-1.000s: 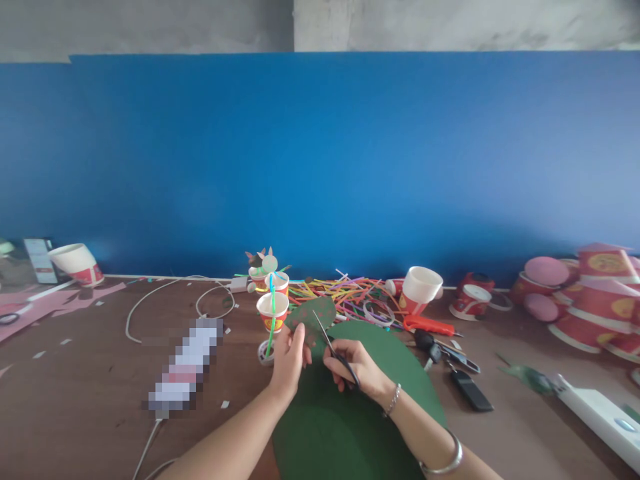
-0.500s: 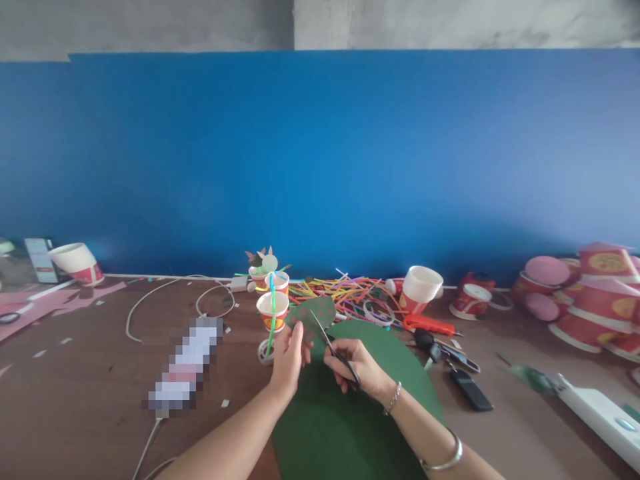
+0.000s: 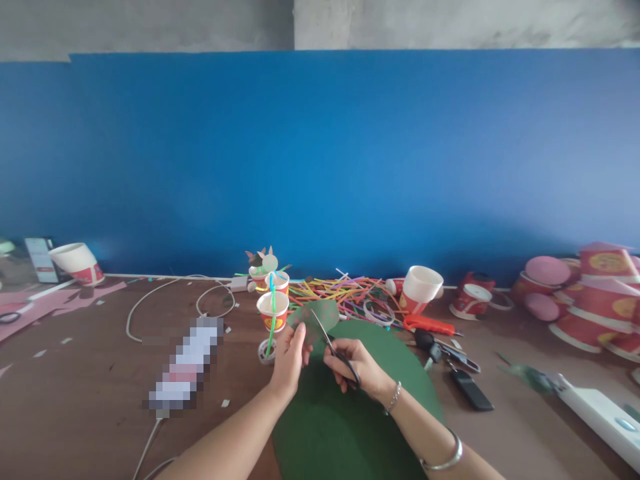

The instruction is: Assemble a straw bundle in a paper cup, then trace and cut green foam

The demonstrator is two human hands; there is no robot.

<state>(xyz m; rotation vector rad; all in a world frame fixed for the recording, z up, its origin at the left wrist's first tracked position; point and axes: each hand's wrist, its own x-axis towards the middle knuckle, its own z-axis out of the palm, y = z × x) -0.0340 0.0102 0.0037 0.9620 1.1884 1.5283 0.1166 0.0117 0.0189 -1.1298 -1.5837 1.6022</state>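
Observation:
Between thumb and fingers, my left hand [image 3: 293, 353] pinches a small green piece of paper [image 3: 327, 313] with reddish spots. My right hand [image 3: 357, 365] is closed around the handles of black-handled scissors [image 3: 324, 332], whose blades lie against the paper piece. Both hands are over a large dark green sheet [image 3: 350, 427] with a rounded edge. Just beyond my left hand stands a red and white paper cup [image 3: 273, 312] with a green straw, beside a small white ring-shaped item [image 3: 267, 351].
A heap of colourful straws [image 3: 340, 290] lies behind the hands. Rightward are a white-topped cup [image 3: 421, 288], an orange-red tool [image 3: 429, 325], keys [image 3: 465, 387], a white glue gun [image 3: 600, 413] and stacked red cups [image 3: 595, 307]. A blurred-out phone [image 3: 187, 363] with cable lies left.
The spotted green paper has tilted slightly and shifted a little to the right at the scissor blades. Both hands are in nearly the same place.

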